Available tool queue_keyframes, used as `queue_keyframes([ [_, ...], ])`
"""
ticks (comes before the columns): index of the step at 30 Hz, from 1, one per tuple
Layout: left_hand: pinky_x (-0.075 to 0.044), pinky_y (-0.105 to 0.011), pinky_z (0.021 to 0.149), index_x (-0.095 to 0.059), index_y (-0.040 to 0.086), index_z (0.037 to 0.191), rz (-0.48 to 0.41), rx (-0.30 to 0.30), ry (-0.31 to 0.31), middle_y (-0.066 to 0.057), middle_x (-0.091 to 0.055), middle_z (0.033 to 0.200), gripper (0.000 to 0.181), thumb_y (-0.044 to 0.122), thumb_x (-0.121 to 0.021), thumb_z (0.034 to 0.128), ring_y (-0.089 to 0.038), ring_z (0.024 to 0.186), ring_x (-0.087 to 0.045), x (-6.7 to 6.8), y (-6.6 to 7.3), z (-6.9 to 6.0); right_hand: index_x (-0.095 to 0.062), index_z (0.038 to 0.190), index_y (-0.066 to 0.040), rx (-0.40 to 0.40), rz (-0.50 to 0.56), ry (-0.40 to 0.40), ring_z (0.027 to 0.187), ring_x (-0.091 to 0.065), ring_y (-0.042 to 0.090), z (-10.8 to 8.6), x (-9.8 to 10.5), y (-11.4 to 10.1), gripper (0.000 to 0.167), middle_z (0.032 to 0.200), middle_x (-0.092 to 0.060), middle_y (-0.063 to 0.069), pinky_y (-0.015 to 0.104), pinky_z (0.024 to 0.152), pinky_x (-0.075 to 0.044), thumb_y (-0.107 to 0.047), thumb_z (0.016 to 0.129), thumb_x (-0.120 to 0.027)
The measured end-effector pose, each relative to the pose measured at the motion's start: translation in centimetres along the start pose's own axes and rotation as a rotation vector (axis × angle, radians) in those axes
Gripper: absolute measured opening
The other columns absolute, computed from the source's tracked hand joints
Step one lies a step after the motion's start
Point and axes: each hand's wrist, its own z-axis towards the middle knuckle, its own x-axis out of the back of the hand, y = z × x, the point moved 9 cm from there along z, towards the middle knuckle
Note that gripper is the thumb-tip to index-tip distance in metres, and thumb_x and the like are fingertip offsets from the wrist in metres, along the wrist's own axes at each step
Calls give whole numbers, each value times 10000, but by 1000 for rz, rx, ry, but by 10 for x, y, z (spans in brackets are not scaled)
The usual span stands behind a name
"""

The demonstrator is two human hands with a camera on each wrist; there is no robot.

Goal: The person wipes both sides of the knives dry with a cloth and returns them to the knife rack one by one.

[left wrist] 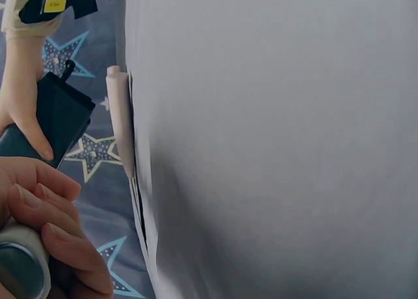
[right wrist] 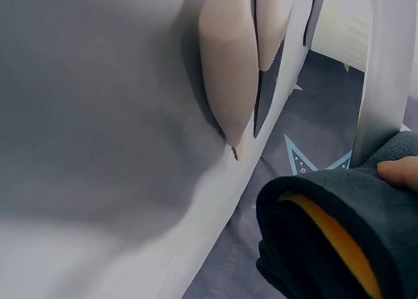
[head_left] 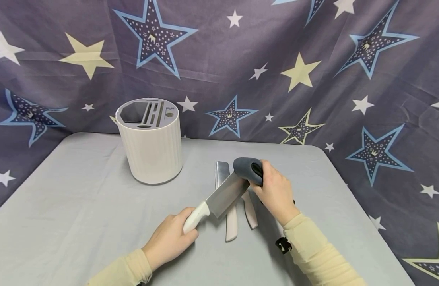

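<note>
In the head view my left hand (head_left: 169, 240) grips the white handle of a cleaver (head_left: 224, 195), its broad blade raised at a slant over the table. A folded dark grey cloth (head_left: 245, 167) wraps the blade's far end, held there by my right hand (head_left: 276, 194). Beneath the cleaver lie a knife with a pale handle (head_left: 232, 226) and another pale knife handle (head_left: 250, 211), partly covered. The left wrist view shows the curled fingers (left wrist: 72, 240) of my left hand around the handle's end. Close up in the right wrist view, the cloth (right wrist: 320, 194) meets the blade (right wrist: 385, 70).
A white ribbed knife block (head_left: 155, 155) with a grey slotted top stands at the back left of the grey-covered table (head_left: 80, 222). Behind the table hangs a purple star-patterned curtain (head_left: 212, 51). Another pale handle shows partly beneath my right forearm.
</note>
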Motion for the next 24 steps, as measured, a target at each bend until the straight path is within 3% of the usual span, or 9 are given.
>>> queue_keyframes([
  [24,-362,-245,464,-648,188,1147,14,8,-4,80,-556,621,395,107,-660,761,-62,491,-440,-2,0,0,-546,1196,8,-35,16,11,745,-682,405,2,3,8,547,982,-704,203,553,599,-523,-175,770,-836],
])
